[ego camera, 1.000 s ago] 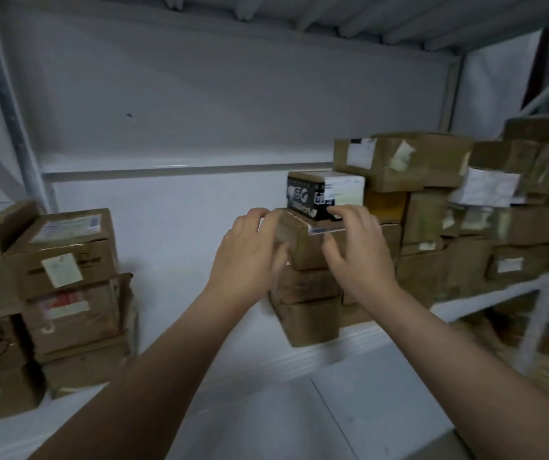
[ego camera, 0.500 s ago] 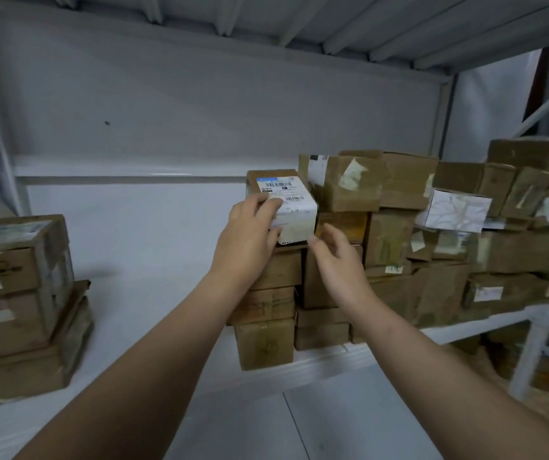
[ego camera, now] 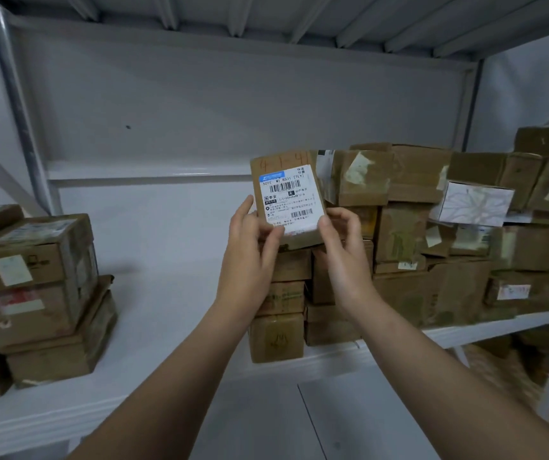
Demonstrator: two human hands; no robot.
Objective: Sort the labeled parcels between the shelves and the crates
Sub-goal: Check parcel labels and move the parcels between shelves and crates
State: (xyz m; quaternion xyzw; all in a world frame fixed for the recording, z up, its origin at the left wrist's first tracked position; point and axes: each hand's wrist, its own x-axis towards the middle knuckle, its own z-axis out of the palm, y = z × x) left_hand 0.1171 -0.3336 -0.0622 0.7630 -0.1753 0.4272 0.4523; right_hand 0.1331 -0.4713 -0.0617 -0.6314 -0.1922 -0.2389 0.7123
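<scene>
I hold the small brown parcel (ego camera: 288, 197) upright before the shelf (ego camera: 166, 327), label facing me. I can't tell whether its bottom edge touches the stack of boxes (ego camera: 278, 336) beneath. My left hand (ego camera: 253, 247) and right hand (ego camera: 342, 247) pinch its lower corners, fingers curled behind and thumbs on the label. I judge it light and stiff, and best gripped by the side edges because the tape may be slick.
</scene>
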